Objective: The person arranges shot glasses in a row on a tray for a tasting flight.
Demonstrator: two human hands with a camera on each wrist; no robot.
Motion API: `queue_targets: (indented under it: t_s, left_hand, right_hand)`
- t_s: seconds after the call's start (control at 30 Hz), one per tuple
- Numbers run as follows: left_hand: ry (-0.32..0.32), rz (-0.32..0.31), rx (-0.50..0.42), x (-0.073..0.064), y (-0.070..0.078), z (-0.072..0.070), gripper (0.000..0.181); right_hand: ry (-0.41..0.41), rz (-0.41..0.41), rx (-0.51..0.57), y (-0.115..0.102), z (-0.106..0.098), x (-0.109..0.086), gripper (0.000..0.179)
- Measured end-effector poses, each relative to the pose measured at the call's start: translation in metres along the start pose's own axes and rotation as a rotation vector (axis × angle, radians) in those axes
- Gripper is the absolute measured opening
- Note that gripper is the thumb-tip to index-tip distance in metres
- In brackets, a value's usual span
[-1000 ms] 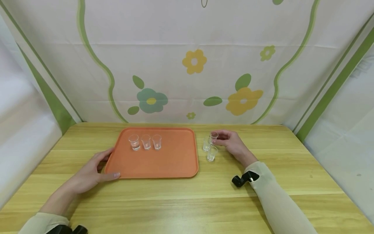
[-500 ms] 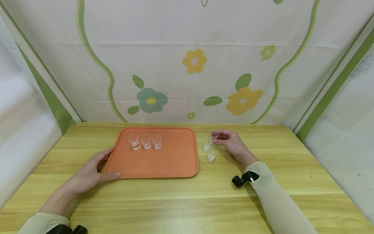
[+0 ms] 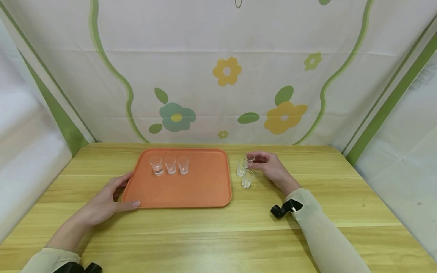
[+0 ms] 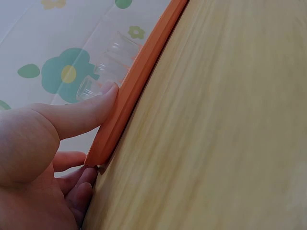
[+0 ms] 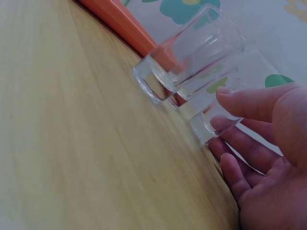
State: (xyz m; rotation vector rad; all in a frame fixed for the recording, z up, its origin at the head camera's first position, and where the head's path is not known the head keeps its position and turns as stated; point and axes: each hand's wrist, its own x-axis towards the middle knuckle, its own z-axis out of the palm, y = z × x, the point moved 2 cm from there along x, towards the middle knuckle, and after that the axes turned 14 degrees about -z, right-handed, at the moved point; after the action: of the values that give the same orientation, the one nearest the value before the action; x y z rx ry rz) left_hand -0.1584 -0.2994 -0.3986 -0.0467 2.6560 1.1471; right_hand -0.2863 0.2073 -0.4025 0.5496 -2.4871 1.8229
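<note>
My left hand (image 3: 102, 203) grips the near-left corner of an orange serving tray (image 3: 201, 189), thumb along the front rim and fingers at the left side. In a row on the tray stand three clear shot glasses, a left one (image 3: 157, 167), a middle one (image 3: 170, 166) and a right one (image 3: 183, 166). Right of the tray, my right hand (image 3: 271, 167) pinches a clear shot glass (image 5: 211, 120) between thumb and fingers; its base is on or close to the table. Two more shot glasses stand beside it, a near one (image 3: 247, 180) and a left one (image 3: 241, 168).
Everything rests on a light wood-grain table (image 3: 218, 235). A white cloth (image 3: 191, 83) with printed flowers hangs along its back edge, and more cloth hangs at both sides. Each forearm wears a black wrist mount (image 3: 286, 208).
</note>
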Motion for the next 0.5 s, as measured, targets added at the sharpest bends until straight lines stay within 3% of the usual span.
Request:
queue_targets:
  t_s: [0.5]
  left_hand:
    - [0.003,-0.005,0.011,-0.001,0.000,0.000,0.102]
  right_hand:
    - [0.052,0.019,0.055,-0.021,-0.005,0.000,0.050]
